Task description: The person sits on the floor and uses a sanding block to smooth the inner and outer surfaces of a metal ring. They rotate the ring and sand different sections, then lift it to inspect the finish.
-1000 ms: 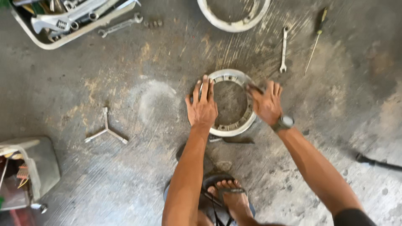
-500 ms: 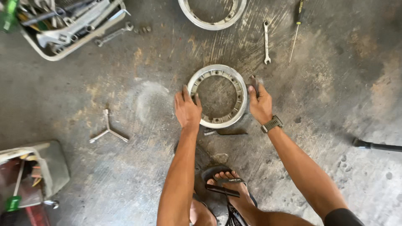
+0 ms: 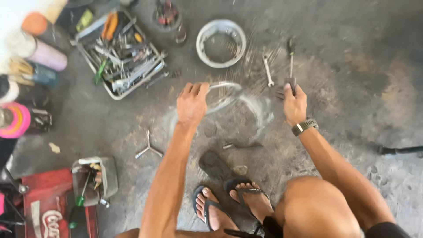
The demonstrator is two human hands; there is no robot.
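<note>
Left hand (image 3: 191, 103) grips the rim of a metal ring (image 3: 229, 99), tilted up off the concrete floor (image 3: 352, 88); right hand (image 3: 294, 103) clasps a dark tool handle (image 3: 290, 82). Stiff, probably weighty, it is best held at the edge.

Metal ring (image 3: 229, 94) lifted at one side above a concrete floor (image 3: 352, 88).

The ring is a pale grey metal hoop with an open centre, streaked by motion blur so that its far edge cannot be made out sharply. Its left rim sits under the fingers of the left hand (image 3: 191, 103), raised and tilted. The right hand (image 3: 294, 105) is apart from the ring, closed around a small dark tool (image 3: 290, 82) just beside the ring's right edge.
</note>
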